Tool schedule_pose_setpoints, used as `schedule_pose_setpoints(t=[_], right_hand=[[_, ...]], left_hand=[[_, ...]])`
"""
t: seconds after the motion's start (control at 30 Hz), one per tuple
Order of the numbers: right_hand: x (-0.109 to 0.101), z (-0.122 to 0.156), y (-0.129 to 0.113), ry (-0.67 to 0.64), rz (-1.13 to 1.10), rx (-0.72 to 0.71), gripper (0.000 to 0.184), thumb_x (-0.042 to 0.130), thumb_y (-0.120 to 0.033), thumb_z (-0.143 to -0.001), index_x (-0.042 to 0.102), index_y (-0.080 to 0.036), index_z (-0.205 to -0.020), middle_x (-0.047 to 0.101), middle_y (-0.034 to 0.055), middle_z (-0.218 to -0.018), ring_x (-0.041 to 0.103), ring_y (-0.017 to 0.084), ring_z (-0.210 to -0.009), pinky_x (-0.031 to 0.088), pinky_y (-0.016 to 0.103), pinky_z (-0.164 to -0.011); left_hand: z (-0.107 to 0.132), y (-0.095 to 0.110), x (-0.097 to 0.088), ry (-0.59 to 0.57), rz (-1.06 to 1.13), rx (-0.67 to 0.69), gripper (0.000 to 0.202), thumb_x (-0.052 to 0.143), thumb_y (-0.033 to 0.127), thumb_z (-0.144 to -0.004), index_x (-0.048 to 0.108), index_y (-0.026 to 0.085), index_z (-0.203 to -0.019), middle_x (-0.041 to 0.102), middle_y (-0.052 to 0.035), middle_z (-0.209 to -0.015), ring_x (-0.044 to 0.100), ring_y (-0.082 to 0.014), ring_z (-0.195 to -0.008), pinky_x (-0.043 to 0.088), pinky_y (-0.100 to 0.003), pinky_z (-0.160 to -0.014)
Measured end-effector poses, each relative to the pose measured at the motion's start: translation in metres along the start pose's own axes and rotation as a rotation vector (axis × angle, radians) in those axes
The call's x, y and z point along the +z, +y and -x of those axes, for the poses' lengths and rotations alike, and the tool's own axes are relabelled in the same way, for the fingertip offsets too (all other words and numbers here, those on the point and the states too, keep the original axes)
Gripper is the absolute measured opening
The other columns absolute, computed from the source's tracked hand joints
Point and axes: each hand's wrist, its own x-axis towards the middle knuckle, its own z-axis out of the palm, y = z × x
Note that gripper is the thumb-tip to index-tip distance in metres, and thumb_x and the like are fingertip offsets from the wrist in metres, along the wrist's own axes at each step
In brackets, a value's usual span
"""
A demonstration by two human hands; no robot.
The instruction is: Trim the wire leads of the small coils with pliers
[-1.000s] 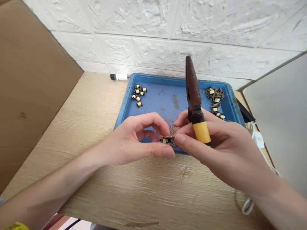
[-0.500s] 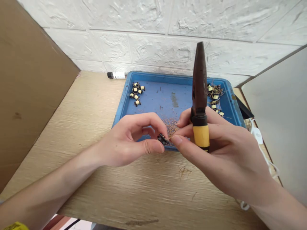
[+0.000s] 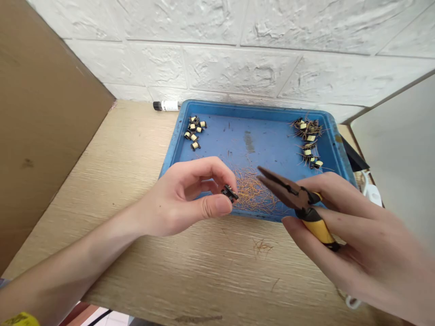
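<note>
My left hand (image 3: 183, 197) pinches a small black bobbin component (image 3: 230, 193) between thumb and fingertips, above the near edge of the blue plastic tray (image 3: 173, 149). My right hand (image 3: 350, 226) grips needle-nose pliers (image 3: 299, 199) with a yellow and black handle. Their dark metal jaws point left and stop a short way from the component, without touching it. Below them lies a loose pile of clipped copper wire ends (image 3: 251, 192). My fingers hide part of the held component.
Several small yellow-taped coils (image 3: 193, 133) lie at the tray's far left; several more with long leads (image 3: 307, 138) lie at its far right. A pale wooden table carries stray wire clippings (image 3: 262, 246). A white brick wall and a cardboard panel (image 3: 44, 122) bound it.
My right hand has moved right, away from my left hand, and the pliers have tipped from upright to nearly level. The clipped wire pile now shows more fully. My left hand still holds the component.
</note>
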Motion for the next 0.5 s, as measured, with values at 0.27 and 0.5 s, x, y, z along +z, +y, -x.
schedule_pose_setpoints(t=[0.27, 0.5], right_hand=[[0.0015, 0.0030, 0.0033, 0.025, 0.092, -0.027, 0.028, 0.061, -0.009, -0.087, 0.045, -0.026, -0.071, 0.069, 0.0076, -0.092, 0.064, 0.024, -0.081, 0.051, 0.042, -0.060], [0.0046, 0.0078, 0.0079, 0.002, 0.215, -0.118, 0.024, 0.060, -0.011, -0.091, 0.052, -0.026, -0.075, 0.070, 0.0080, -0.091, 0.062, 0.022, -0.080, 0.055, 0.042, -0.066]], left_hand=[[0.0001, -0.0001, -0.0005, 0.030, -0.008, -0.015, 0.011, 0.083, 0.025, -0.091, 0.074, 0.018, -0.090, 0.068, -0.0013, -0.087, 0.064, -0.0120, -0.078, 0.052, -0.021, -0.070], [-0.0014, 0.0019, 0.0005, 0.038, -0.017, -0.001, 0.016, 0.084, 0.030, -0.090, 0.074, 0.018, -0.087, 0.068, -0.0018, -0.083, 0.061, -0.0115, -0.073, 0.051, -0.020, -0.065]])
